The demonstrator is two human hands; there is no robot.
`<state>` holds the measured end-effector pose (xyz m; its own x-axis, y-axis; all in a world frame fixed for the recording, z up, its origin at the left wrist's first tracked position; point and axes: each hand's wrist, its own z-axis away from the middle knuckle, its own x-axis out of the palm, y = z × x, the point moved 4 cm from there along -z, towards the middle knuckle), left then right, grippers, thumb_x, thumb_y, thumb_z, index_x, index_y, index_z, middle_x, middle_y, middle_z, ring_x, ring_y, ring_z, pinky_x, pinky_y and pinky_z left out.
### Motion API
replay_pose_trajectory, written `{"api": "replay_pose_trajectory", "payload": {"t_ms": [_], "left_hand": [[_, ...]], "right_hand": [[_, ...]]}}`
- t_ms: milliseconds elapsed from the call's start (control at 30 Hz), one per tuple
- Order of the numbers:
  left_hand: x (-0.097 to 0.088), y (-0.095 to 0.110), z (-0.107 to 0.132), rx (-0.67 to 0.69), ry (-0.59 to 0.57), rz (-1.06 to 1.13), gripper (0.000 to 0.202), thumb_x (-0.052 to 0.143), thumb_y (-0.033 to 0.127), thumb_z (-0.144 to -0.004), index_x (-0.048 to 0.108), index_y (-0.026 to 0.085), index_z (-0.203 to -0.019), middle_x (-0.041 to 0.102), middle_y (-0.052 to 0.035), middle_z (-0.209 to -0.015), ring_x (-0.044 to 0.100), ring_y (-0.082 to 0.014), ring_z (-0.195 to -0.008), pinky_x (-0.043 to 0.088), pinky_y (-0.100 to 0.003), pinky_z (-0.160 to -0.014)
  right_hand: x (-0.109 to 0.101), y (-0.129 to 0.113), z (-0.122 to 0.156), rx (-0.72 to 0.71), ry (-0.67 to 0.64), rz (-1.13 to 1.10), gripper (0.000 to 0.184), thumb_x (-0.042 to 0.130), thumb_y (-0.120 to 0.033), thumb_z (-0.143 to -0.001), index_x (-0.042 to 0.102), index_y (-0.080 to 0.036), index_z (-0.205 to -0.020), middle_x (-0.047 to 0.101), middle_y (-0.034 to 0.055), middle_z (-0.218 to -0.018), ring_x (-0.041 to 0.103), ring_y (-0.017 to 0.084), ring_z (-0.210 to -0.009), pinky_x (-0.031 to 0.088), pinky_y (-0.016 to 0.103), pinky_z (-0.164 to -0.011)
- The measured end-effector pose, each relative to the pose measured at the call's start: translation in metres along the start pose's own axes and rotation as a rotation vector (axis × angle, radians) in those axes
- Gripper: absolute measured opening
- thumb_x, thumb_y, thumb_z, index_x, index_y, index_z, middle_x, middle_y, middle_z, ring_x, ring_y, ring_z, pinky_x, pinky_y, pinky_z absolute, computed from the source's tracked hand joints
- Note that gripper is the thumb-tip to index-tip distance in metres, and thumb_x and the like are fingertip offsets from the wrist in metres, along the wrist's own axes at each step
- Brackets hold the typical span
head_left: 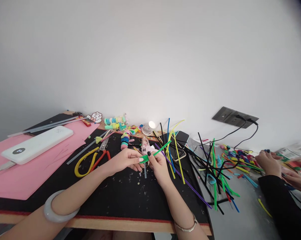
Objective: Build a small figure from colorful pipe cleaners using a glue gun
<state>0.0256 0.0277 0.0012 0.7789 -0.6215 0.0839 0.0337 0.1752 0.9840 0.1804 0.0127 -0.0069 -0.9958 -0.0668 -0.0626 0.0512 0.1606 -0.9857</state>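
A green pipe cleaner [163, 147] is held between my two hands over the black mat, its free end pointing up to the right. My left hand [130, 159] pinches it near its left end. With thumb and fingers, my right hand [157, 165] grips it a little further right, close to the left fingertips. Just behind my hands lies a pale pink glue gun [145, 145], partly covered by them. Left of my left hand rest scissors with yellow and orange handles [86, 163]. Yellow pipe cleaners [177, 150] lie to the right of my right hand.
A white power bank [37, 145] lies on pink paper [40, 173] at left. Bundled hair ties [125, 139] stand behind. Black and green pipe cleaners [215, 173] spread over the grey table at right, near another person's hands [269, 163]. Cables hang from a wall socket [234, 116].
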Motion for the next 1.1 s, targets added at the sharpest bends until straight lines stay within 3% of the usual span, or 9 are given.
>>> {"api": "replay_pose_trajectory", "payload": {"t_ms": [167,300,567,700,800,1000,1100], "left_hand": [[-0.003,0.002,-0.002,0.025,0.088,-0.056,0.03,0.068,0.044,-0.078,0.066,0.014,-0.075,0.075,-0.0076,-0.076,0.071,-0.0184,-0.069,0.056,-0.028,-0.067],[-0.007,0.004,-0.002,0.045,0.176,-0.051,0.029,0.069,0.042,-0.077,0.068,0.014,-0.083,0.075,-0.0081,-0.078,0.071,-0.0196,-0.07,0.055,-0.028,-0.066],[-0.005,0.008,-0.001,0.073,0.113,-0.106,0.033,0.065,0.048,-0.077,0.067,0.015,-0.078,0.064,-0.0012,-0.066,0.063,-0.0159,-0.065,0.05,-0.026,-0.064],[-0.003,0.01,0.0,0.142,0.073,-0.167,0.03,0.066,0.046,-0.077,0.066,0.016,-0.078,0.054,0.0035,-0.061,0.051,-0.0124,-0.058,0.041,-0.024,-0.056],[-0.002,0.007,-0.001,0.137,0.045,-0.188,0.026,0.067,0.042,-0.077,0.062,0.016,-0.076,0.051,0.0052,-0.058,0.049,-0.0111,-0.055,0.039,-0.023,-0.054],[-0.014,0.001,-0.003,0.055,0.269,0.0,0.029,0.074,0.04,-0.07,0.061,0.015,-0.079,0.065,-0.0008,-0.067,0.065,-0.0163,-0.068,0.054,-0.031,-0.071],[-0.021,-0.001,-0.003,0.088,0.366,0.165,0.031,0.077,0.04,-0.068,0.059,0.015,-0.076,0.068,-0.0029,-0.076,0.069,-0.0177,-0.077,0.055,-0.033,-0.079]], "right_hand": [[-0.003,-0.006,0.0,-0.032,0.072,0.074,0.048,0.056,-0.058,-0.083,0.045,-0.018,-0.059,0.037,-0.0047,-0.053,0.026,0.008,-0.048,0.02,0.024,-0.047],[-0.001,-0.009,0.0,-0.021,0.047,0.083,0.044,0.056,-0.056,-0.083,0.048,-0.018,-0.061,0.036,-0.0052,-0.053,0.027,0.008,-0.047,0.02,0.024,-0.046],[-0.003,-0.009,0.0,0.0,-0.007,0.055,0.034,0.055,-0.038,-0.081,0.038,-0.02,-0.057,0.03,-0.0071,-0.05,0.025,0.008,-0.047,0.019,0.024,-0.048],[0.003,-0.009,0.002,0.042,-0.15,0.045,0.031,0.054,-0.036,-0.079,0.038,-0.02,-0.058,0.029,-0.0075,-0.05,0.023,0.008,-0.047,0.019,0.024,-0.049],[0.006,-0.011,0.003,0.022,-0.183,0.094,0.031,0.054,-0.036,-0.081,0.04,-0.02,-0.058,0.032,-0.0066,-0.052,0.026,0.009,-0.049,0.021,0.024,-0.05],[-0.004,-0.012,0.0,-0.054,0.06,0.14,0.032,0.052,-0.036,-0.084,0.041,-0.02,-0.059,0.034,-0.0057,-0.054,0.029,0.009,-0.05,0.023,0.024,-0.05],[-0.006,-0.006,0.0,-0.024,0.09,0.05,0.031,0.053,-0.035,-0.083,0.041,-0.02,-0.059,0.033,-0.0064,-0.053,0.026,0.008,-0.047,0.02,0.023,-0.048]]}}
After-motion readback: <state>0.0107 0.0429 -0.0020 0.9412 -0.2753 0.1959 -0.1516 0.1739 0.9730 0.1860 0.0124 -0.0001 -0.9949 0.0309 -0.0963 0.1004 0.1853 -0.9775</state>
